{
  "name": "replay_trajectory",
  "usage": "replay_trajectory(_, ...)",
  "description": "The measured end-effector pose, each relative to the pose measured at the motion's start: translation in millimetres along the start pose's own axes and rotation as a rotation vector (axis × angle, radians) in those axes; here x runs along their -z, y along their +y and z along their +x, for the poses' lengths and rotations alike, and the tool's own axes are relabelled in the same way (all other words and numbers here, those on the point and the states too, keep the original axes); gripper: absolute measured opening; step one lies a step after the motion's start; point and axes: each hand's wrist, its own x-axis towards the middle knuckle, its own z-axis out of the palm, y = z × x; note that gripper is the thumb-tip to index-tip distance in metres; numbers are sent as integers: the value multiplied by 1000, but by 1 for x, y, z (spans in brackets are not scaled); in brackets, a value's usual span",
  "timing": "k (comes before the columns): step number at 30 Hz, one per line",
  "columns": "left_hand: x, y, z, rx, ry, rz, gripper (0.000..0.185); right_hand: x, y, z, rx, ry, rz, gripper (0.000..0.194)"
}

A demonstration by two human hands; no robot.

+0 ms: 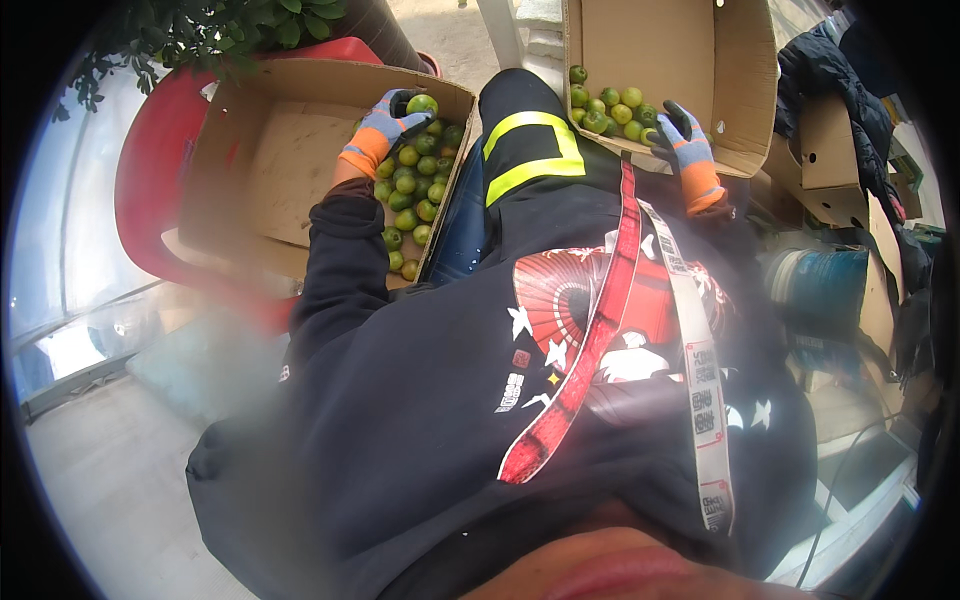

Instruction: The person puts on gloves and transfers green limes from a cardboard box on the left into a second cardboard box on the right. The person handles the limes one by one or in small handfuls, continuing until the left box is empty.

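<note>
My left hand (391,120), in a grey-and-orange work glove with dark fingers, holds a round green fruit (422,104) between thumb and fingers. It is over a cardboard box (289,150) whose right side holds many green fruits, some yellowish, perhaps unripe tomatoes or citrus. My right hand (681,135), gloved alike, is at the near edge of a second cardboard box (671,45). Its fingers are spread beside a smaller group of green and yellow-green fruits (621,112) in that box's near left corner. Whether a fruit lies under the right palm cannot be told.
A red plastic chair (154,172) supports the left box. My knee, in dark trousers with a yellow band (534,120), lies between the boxes. Leafy branches (300,19) hang at top left. More cardboard (829,161), a dark jacket (814,71) and a blue-green cylindrical container (825,289) are at right.
</note>
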Motion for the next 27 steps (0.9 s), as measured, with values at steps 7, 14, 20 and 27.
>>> replay_trajectory(7, -122, 93, 19, -446, -313, -303, 51, -10, -20, -19, 43, -525, -118, 39)
replay_trajectory(14, -193, 115, -2, -569, -284, 258, 62, -19, -3, -4, 226, -410, -216, 44)
replay_trajectory(20, -122, 74, 18, -580, -175, -267, 25, -5, 21, 11, 50, -49, -55, 57)
replay_trajectory(27, 16, -59, 37, -248, 472, -373, 21, 35, 45, 38, 273, 476, -370, 61)
